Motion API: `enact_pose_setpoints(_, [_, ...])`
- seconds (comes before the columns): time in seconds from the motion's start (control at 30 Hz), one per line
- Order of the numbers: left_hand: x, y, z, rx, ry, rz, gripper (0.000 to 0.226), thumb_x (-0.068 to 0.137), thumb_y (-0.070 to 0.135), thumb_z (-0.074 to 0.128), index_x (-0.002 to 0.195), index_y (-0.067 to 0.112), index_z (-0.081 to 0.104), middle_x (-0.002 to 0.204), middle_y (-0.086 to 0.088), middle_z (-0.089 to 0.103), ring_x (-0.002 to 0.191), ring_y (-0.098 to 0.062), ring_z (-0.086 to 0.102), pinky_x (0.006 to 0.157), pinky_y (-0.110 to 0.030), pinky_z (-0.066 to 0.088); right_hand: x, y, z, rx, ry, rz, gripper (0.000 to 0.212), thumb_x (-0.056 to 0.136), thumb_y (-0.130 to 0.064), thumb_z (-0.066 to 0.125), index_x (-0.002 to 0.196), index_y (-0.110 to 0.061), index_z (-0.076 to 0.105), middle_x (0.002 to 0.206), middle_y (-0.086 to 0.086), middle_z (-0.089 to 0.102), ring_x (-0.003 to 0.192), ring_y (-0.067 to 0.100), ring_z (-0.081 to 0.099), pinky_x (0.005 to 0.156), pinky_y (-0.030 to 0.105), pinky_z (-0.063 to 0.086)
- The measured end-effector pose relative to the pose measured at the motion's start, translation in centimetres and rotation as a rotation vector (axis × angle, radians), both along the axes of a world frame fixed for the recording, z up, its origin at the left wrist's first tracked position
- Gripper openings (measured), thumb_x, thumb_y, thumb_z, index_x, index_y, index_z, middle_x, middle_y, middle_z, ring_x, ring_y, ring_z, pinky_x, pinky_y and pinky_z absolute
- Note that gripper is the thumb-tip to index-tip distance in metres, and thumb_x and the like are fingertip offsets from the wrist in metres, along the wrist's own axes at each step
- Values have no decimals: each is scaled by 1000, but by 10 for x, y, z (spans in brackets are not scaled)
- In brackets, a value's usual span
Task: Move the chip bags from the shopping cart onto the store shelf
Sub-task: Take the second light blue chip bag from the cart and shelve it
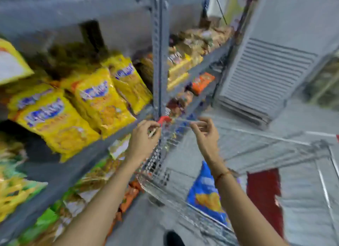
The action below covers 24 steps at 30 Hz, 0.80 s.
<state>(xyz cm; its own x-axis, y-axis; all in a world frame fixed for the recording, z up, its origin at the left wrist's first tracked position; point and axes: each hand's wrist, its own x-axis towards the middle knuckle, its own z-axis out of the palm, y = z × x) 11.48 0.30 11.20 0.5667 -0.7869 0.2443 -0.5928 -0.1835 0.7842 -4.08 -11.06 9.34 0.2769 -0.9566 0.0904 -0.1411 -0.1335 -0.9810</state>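
Whole shot is pretty motion-blurred, so details are fuzzy. Both hands are up in the middle of the frame, over the far end of the wire shopping cart (256, 146) that fills the lower right. The left hand (145, 135) has its fingers curled in loosely and sits right by the cart's red corner piece (163, 119); there might be something thin pinched in it, but I honestly can't tell. The right hand (205, 133) is half open, fingers bent, with nothing in it that I can make out.

One blue chip bag (205, 192) is in the cart, standing up low in the frame, just left of the right forearm. Next to it on the right is a dark red thing (264, 196) in the cart, too blurry to name.

The grey metal shelf (117, 135) runs along the left side. Yellow chip bags (95, 100) are lined up on it in the left-centre, and green packs (45, 222) sit on the level below, lower left.
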Motion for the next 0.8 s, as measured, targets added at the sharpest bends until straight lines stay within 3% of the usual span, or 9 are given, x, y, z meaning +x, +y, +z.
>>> enact_pose_setpoints(0.1, [-21,-25,-60,251,100,-113,14,81,11,66,94,5,68,96,-13,69,87,-25,65,75,-25,46,-43,-14,-61,180,166,-95,29,85,-20,70,108,-8,58,78,2,62,71,11,58,61,15,46])
enact_pose_setpoints(0.23, [-51,-51,-131,574,191,-261,18,80,8,66,96,-1,68,98,-21,71,92,-32,66,83,-35,49,-93,-28,-145,424,409,-147,42,82,-25,72,113,-1,58,102,20,68,84,22,59,77,34,49])
enact_pose_setpoints(0.37, [-73,-71,-184,837,244,-352,26,83,14,64,104,-2,65,112,-21,67,104,-33,61,86,-33,45,-141,-25,-224,686,485,-146,47,77,-22,77,114,-3,55,103,10,59,94,20,54,68,15,44])
enact_pose_setpoints(0.4, [-77,-77,-197,890,256,-377,27,85,15,63,106,-1,64,115,-21,65,107,-33,60,87,-33,44,-154,-24,-254,751,507,-159,55,70,-34,81,111,-7,55,107,11,61,98,23,59,75,20,50])
enact_pose_setpoints(0.47, [-86,-86,-222,983,281,-396,30,86,17,62,110,-1,62,118,-19,64,111,-33,58,89,-33,43,-177,-18,-314,854,557,-216,83,59,-57,80,121,-8,57,120,19,64,113,35,61,93,46,51])
enact_pose_setpoints(0.53, [-95,-96,-241,1034,311,-366,31,86,19,62,109,-2,61,114,-18,64,110,-31,58,85,-30,42,-190,-14,-344,890,584,-277,90,62,-59,77,126,0,53,125,24,61,118,38,57,100,49,46])
enact_pose_setpoints(0.6, [-105,-105,-261,1063,355,-340,36,85,26,63,107,-2,62,112,-17,64,108,-29,59,83,-30,42,-181,-15,-317,903,592,-341,105,55,-69,73,127,4,51,126,25,61,118,38,58,100,47,46])
enact_pose_setpoints(0.8, [-146,-125,-309,1100,531,-214,72,83,46,60,132,-2,39,139,-24,46,126,-36,46,106,-42,36,-180,-22,-358,948,347,-395,82,59,-46,85,124,-10,52,123,12,65,110,26,64,95,39,52])
